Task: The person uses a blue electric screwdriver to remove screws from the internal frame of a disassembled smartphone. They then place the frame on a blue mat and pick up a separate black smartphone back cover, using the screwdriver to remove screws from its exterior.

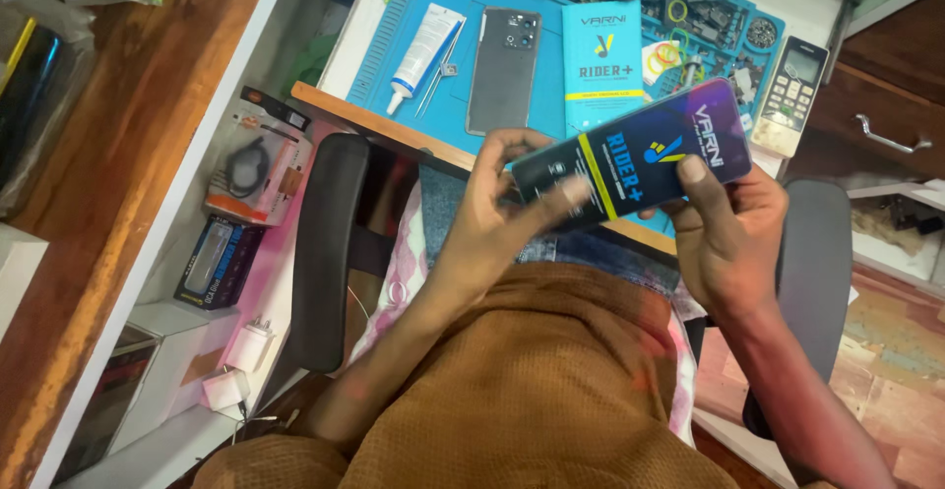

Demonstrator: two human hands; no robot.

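Both hands raised over the lap, just off the worktop's near edge. Left hand [502, 199] curled, fingers pinching the left end of a dark flat packet [635, 154]. Right hand [724, 223] grips the packet's right end, thumb on top. Packet tilted, right end higher. On the blue mat [443, 27]: phone [503, 71] face down, white tube [423, 46], light-blue packet [601, 61].
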